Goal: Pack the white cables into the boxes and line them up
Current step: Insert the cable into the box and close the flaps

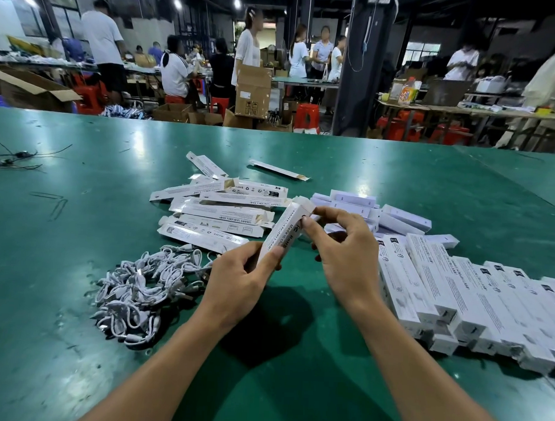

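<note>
A long white printed box (286,228) is held tilted above the green table (78,220). My left hand (241,275) grips its lower end. My right hand (341,254) pinches its upper end near the open flap with thumb and fingers. A heap of coiled white cables (142,287) lies left of my left hand. Flat, unfilled boxes (219,211) are piled behind the held box. A row of packed boxes (463,298) lies side by side at the right.
Small white inner boxes (374,211) are heaped behind my right hand. Two loose flat boxes (279,170) lie further back. Dark wires (14,159) sit at the far left. Beyond the table edge stand people, cartons (252,91) and red stools.
</note>
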The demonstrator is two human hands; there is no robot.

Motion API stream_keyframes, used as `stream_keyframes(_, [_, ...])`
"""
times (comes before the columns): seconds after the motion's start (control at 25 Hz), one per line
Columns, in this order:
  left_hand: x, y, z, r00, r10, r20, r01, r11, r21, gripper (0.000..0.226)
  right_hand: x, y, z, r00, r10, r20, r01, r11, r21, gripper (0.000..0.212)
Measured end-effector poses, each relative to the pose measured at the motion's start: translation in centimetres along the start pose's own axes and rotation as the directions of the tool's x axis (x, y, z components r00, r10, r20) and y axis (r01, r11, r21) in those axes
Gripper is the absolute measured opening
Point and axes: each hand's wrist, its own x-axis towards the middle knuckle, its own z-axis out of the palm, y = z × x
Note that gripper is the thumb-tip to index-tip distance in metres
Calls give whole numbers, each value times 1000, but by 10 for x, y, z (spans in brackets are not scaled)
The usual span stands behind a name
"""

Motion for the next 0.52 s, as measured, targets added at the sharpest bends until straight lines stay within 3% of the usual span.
stream_keyframes(0.28, [-4,5,3,997,75,-19,-76,997,-16,28,-2,-10,3,992,127,20,-127,934,335,17])
stream_keyframes(0.52, [-4,3,7,998,58,-39,-59,998,-12,31,-4,-18,5,991,126,41,-132,903,409,33])
